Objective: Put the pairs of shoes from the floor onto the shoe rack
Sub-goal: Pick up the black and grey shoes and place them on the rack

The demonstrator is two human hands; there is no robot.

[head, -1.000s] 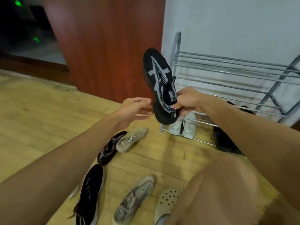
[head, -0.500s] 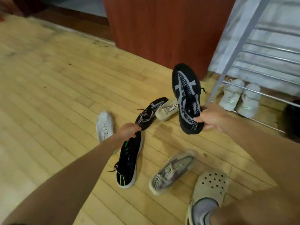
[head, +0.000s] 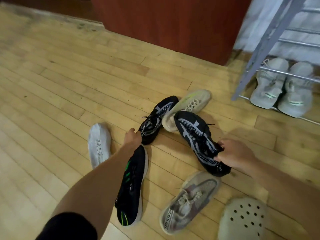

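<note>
In the right hand sits a black, grey-striped mesh shoe.

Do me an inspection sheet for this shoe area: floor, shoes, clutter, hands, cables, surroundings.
Surface: wooden plank floor.
Job's things: black-grey shoe held low; its mate on the floor; cream shoe, white shoe, black-green shoe and grey shoe loose on the floor; rack with a pale pair on its bottom shelf.
Clutter: clog at lower right.
Hands: right hand grips the black-grey shoe at its heel opening; left hand at the mate's heel, grip unclear.
Cables: nothing seen.
Surroundings: red-brown panel; pale wall behind the rack.
</note>
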